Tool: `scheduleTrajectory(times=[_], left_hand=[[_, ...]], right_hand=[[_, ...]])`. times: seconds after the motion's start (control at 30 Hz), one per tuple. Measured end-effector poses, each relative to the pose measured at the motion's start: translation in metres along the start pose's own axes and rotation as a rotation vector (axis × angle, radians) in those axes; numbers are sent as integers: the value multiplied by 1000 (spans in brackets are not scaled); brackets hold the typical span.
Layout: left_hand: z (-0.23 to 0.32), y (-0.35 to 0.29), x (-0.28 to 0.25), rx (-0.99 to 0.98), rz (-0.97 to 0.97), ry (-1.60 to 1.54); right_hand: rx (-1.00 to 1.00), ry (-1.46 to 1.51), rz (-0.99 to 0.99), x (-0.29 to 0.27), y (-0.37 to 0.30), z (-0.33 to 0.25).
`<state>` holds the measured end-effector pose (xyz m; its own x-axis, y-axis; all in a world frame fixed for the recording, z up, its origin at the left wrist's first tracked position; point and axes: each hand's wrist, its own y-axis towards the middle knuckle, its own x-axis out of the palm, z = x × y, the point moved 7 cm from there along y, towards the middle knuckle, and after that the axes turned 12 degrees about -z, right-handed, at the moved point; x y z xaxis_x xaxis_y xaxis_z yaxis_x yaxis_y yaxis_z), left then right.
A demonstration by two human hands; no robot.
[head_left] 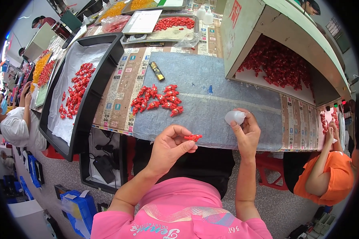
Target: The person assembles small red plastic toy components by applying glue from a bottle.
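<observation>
Between the thumb and fingers of my left hand is a small red plastic figure, held just over the table's front edge. To its right, my right hand grips a small white squeeze bottle, tilted toward the left. A loose pile of red figures lies on the blue-grey mat, ahead of my left hand. Beyond the pile rests a black and gold cylinder. A small blue piece sits near the mat's middle.
At left, a black tray lined with white holds more red figures. A pale box at right has an open front with many dark red pieces inside. Farther back stands a metal tray of red parts. Seated co-workers are at both sides.
</observation>
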<state>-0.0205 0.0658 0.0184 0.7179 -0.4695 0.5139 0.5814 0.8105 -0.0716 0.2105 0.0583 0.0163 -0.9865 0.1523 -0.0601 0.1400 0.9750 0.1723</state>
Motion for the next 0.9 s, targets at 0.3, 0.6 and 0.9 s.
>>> scheduleTrajectory(times=[0.3, 0.6, 0.9], left_hand=[[1, 0, -2, -2, 23, -7], [-1, -2, -3, 9, 38, 3], [7, 0, -7, 54, 46, 32]], right_hand=[[-2, -4, 0, 0, 1, 0], [-7, 0, -4, 0, -2, 0], [-17, -4, -2, 0, 0, 0]])
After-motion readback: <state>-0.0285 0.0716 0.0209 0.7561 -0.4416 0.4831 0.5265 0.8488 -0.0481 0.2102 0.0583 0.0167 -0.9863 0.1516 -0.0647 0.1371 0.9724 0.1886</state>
